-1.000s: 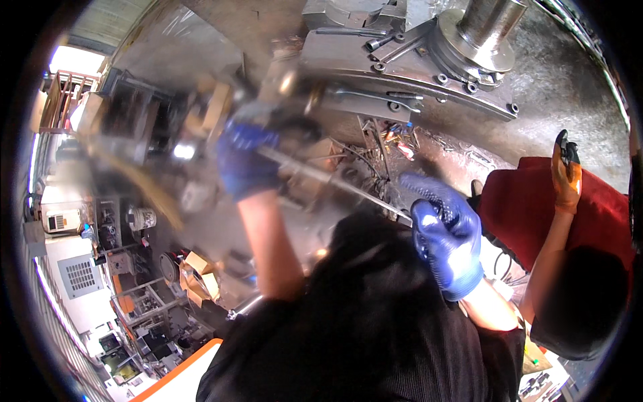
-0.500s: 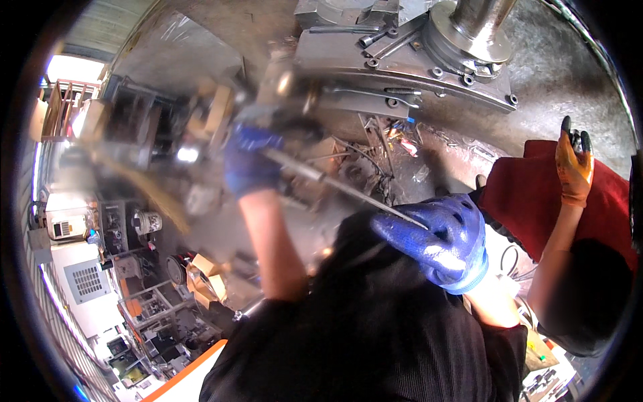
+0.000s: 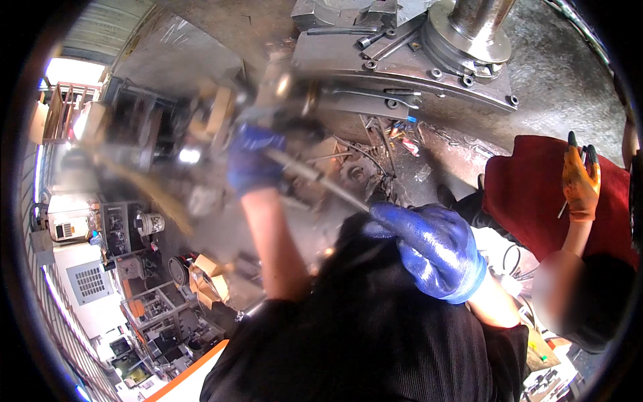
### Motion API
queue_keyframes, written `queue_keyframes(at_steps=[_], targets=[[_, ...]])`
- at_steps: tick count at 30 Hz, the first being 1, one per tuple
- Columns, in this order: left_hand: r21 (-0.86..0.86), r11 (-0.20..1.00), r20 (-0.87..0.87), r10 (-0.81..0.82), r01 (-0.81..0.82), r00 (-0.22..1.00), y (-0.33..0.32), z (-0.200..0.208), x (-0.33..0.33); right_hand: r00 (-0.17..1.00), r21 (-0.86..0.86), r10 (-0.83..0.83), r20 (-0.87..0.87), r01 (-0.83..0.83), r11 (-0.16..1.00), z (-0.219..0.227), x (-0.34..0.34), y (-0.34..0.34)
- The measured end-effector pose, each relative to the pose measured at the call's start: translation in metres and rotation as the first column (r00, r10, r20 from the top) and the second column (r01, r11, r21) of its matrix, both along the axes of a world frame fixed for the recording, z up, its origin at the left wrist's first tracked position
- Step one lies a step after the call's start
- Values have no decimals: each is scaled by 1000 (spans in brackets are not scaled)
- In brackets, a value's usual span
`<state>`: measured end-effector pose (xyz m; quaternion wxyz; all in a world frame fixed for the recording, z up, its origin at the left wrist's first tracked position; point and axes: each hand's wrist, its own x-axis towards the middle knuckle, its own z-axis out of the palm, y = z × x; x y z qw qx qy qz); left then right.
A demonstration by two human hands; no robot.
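Both my hands wear blue coated gloves. My left hand (image 3: 256,159) is up at centre left, its fingers closed round one end of a slim metal rod (image 3: 335,190) with a thicker sleeve part way along. Blur from a smeared patch of the picture hides the details there. The rod slants down to the right, where my right hand (image 3: 439,254) is closed round its lower end, in front of my dark shirt. The fingers cover that end.
A steel workbench (image 3: 348,57) with a round column base (image 3: 462,40), bolts and wrenches lies ahead. At right, a co-worker in red (image 3: 519,177) raises an orange-gloved hand (image 3: 580,184). A cardboard box (image 3: 209,278) and shelving stand at left.
My right hand has closed over the rod's lower end, which lay visible across its fingers before. The co-worker's gloved hand has shifted slightly right and down. My left hand is nearly still.
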<state>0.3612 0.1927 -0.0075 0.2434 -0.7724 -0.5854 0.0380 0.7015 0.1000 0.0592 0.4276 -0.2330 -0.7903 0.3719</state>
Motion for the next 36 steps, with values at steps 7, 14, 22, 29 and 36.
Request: queue_keyframes(at_steps=[7,14,22,29,36], targets=[[34,999,248,-16,7,969,0,-9,-8,970,-405,85,-226,-174,898,9,8,-1],[-39,998,793,63,-51,607,-4,-14,-7,972,-444,69,-226,-165,881,4,10,-7],[119,989,603,1,91,-798,-28,25,47,989,-702,-69,130,141,698,-26,10,-16],[335,894,24,308,298,-951,-59,16,125,989,-826,40,145,99,555,-37,-6,-6],[-104,969,449,245,223,-859,-56,2,101,994,-692,38,100,42,721,-48,2,-22]])
